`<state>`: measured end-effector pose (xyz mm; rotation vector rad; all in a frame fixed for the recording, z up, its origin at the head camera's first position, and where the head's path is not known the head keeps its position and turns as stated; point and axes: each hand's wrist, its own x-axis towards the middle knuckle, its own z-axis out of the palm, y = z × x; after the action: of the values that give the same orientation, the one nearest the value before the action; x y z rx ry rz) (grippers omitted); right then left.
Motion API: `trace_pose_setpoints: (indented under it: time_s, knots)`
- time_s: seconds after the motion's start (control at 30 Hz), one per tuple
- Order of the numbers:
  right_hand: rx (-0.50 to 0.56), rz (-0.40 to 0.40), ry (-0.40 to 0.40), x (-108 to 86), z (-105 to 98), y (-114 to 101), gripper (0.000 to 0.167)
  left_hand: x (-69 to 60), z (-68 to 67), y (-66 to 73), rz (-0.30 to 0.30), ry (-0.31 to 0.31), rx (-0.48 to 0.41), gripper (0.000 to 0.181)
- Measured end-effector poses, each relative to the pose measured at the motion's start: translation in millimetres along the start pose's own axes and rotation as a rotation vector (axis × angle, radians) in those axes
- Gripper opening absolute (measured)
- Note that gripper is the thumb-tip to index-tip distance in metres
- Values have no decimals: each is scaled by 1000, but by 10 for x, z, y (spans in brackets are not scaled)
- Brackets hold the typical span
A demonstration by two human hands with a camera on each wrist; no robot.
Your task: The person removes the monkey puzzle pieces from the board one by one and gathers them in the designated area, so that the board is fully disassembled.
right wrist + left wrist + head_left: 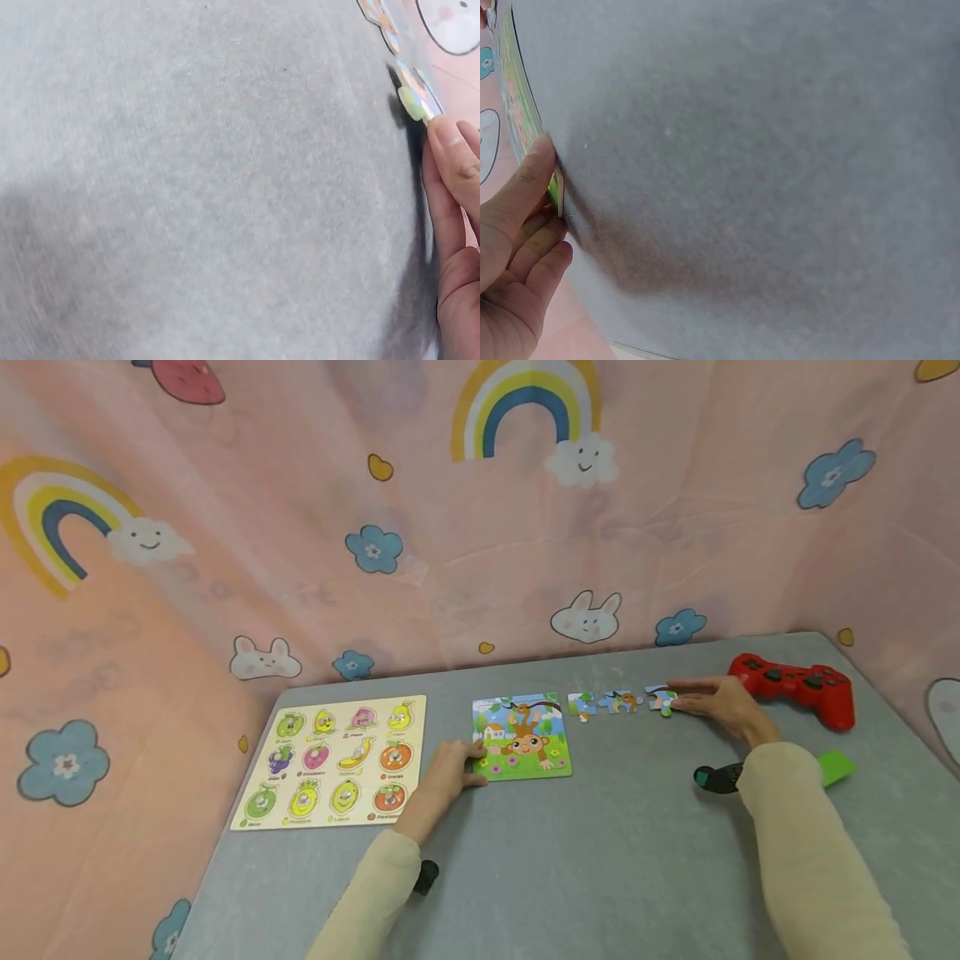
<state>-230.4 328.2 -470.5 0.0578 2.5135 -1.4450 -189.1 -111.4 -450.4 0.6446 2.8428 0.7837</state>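
Observation:
A monkey jigsaw puzzle [521,739] in a thin square board lies mid-table. At its near left corner my left hand [448,772] grips the edge; in the left wrist view the thumb [536,161] is on one side of the corner and the fingers on the other. My right hand [722,706] pinches a jigsaw piece [660,698] between thumb and fingers. The right wrist view shows this piece [414,97] tilted, with a shadow beneath it. Left of it in a row lie a piece with a small monkey [621,701] and another jigsaw piece [581,704].
A cream fruit puzzle board [327,764] lies at the left. At the far right are a red game controller [798,683] and a bright green object [836,767], partly hidden by the right sleeve. A patterned pink cloth [465,543] hangs behind the grey table [592,868].

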Motion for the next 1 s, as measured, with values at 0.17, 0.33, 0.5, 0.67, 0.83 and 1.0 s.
trace_pose_setpoints:
  time_s: [0.17, 0.33, 0.5, 0.67, 0.83, 1.0]
  knots:
    - [-143, -46, 14, 31, -7, -50, 55, 2, -7, 15, 0, 0, 1, 47]
    - [-262, -69, 5, 76, -25, -116, 51, 1, -8, 12, -10, -5, -11, 47]
    - [-292, -94, -7, 92, -31, -174, 47, -1, -1, 2, -11, -3, -15, 47]
    - [-311, -93, -12, 111, -31, -193, 46, -7, -5, 0, -26, -7, -18, 48]
    - [-326, -83, -18, 109, -43, -192, 48, -2, -1, -4, -28, -5, -6, 48]
    - [-322, -87, -23, 108, -49, -197, 48, 4, 17, -22, -32, -5, -9, 49]
